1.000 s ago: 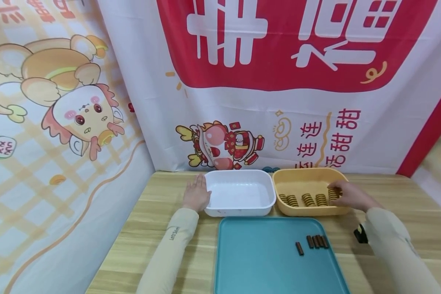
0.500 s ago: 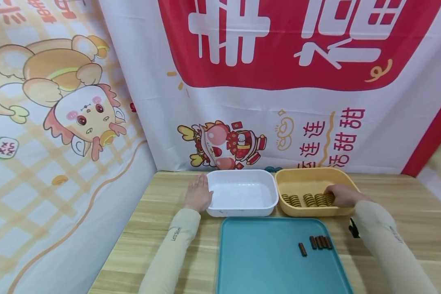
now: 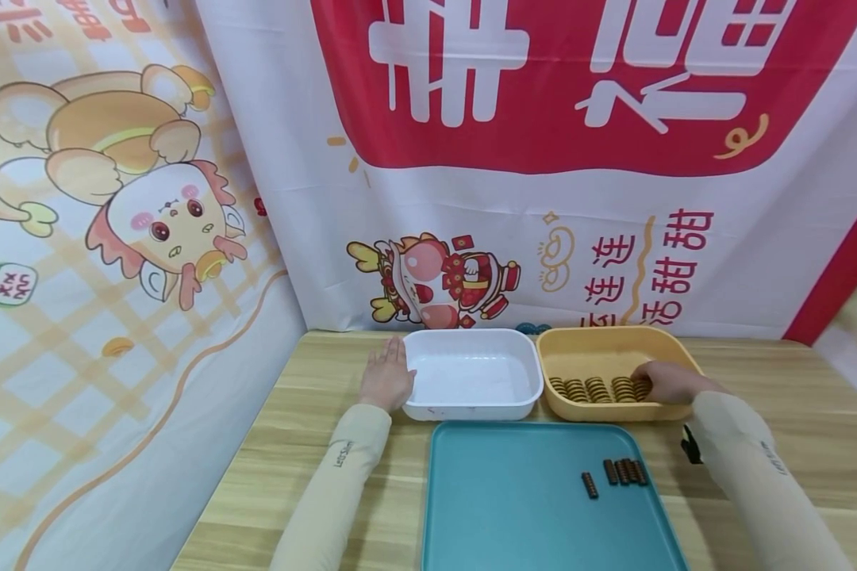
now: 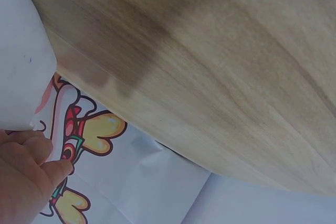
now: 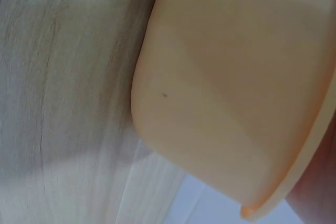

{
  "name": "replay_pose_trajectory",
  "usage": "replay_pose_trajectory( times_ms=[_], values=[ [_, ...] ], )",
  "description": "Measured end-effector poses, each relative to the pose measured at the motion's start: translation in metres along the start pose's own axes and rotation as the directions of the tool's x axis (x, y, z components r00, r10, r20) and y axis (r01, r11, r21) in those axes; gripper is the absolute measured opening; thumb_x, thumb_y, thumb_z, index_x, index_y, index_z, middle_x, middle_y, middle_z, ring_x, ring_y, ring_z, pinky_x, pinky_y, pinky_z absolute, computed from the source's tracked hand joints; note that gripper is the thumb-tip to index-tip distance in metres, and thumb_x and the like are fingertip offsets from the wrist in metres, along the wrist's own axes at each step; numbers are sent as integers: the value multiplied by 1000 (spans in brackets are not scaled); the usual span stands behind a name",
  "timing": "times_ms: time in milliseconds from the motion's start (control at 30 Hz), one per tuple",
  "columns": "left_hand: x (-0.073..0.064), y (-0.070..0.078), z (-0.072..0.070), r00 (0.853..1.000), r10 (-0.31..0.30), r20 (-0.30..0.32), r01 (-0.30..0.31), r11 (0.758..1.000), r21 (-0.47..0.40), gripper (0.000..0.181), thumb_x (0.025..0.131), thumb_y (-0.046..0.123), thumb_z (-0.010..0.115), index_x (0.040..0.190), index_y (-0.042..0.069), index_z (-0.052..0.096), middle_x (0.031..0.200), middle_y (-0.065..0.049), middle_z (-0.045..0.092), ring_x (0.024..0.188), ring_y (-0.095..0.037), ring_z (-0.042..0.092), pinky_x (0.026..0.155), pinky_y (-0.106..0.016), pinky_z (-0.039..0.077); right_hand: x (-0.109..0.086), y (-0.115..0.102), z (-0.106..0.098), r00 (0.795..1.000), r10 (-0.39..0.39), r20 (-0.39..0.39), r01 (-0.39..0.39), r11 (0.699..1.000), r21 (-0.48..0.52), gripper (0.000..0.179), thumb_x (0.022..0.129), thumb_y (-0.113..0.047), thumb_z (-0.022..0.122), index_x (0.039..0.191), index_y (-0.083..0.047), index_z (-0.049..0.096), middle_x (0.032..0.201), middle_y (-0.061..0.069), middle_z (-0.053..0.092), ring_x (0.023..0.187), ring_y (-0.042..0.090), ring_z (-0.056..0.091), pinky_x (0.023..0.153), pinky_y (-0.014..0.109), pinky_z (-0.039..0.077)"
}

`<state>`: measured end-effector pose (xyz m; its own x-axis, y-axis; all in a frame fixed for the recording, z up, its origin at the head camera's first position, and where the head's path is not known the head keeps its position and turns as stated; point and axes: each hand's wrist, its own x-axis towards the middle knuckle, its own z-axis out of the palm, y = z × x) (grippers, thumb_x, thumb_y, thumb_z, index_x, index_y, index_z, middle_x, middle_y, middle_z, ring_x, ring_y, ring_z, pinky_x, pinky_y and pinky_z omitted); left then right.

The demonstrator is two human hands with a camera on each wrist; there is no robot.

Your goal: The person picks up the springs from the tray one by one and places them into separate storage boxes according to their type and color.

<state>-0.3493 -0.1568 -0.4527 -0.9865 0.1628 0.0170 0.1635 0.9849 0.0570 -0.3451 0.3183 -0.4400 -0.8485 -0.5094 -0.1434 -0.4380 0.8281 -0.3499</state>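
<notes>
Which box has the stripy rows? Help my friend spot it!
Look past the blue-green tray on the wooden table to two boxes side by side. The right hand dips into yours: the yellow box, holding stripy rows, not the white box.

Wood-grain table (image 3: pixel 393 484), laden
A blue-green tray (image 3: pixel 514 507) lies nearest; from it, a white tub (image 3: pixel 471 385) stands at eleven o'clock, a yellow tub (image 3: pixel 600 354) at one.
</notes>
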Motion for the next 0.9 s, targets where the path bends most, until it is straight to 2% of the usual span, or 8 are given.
replay_pose_trajectory(
  times_ms=[200,333,433,633,767,900],
  values=[
    [0,0,1,1000,-1,2,1,1000,-5,65,100,32,41,146,-8,19,154,-21,18,142,-31,13,114,-50,13,-2,1,0,1000,-4,-14,4,1000,1,37,75,-2,71,105,16,62,101,24,64,96,41,59,82,53,49],
    [0,0,1,1000,0,-2,-1,1000,-6,65,100,32,41,146,-8,19,153,-21,18,142,-32,14,114,-50,13,-6,-5,-2,999,1,-39,0,1000,31,46,80,-14,72,110,19,58,105,29,62,99,44,58,84,55,48],
    [1,0,1,1000,-3,4,3,1000,-9,65,100,32,40,147,-7,19,154,-20,18,142,-31,14,114,-49,13,-10,-13,-7,996,7,-94,-2,998,60,52,85,-21,69,115,19,54,111,33,59,103,48,55,87,57,45],
    [1,-1,1,1000,-4,10,4,1000,-11,65,100,33,40,147,-7,19,154,-20,17,142,-31,13,114,-49,13,-22,-25,-18,967,10,-254,4,999,53,48,95,-18,57,126,17,48,124,36,50,113,52,47,92,62,39],
    [1,-1,2,1000,-13,14,13,1000,-19,65,100,33,39,147,-6,18,155,-19,15,143,-30,11,114,-49,11,-31,-24,-25,946,10,-325,15,997,73,42,100,-10,42,131,18,39,132,41,38,120,57,34,97,66,29],
    [1,-1,2,1000,-23,15,23,999,-36,65,100,32,40,147,-6,17,155,-19,16,143,-30,11,114,-49,11,-37,-16,-28,927,41,-373,-8,996,91,47,103,-14,32,137,19,30,139,41,26,127,57,24,103,65,20]
  ],
)
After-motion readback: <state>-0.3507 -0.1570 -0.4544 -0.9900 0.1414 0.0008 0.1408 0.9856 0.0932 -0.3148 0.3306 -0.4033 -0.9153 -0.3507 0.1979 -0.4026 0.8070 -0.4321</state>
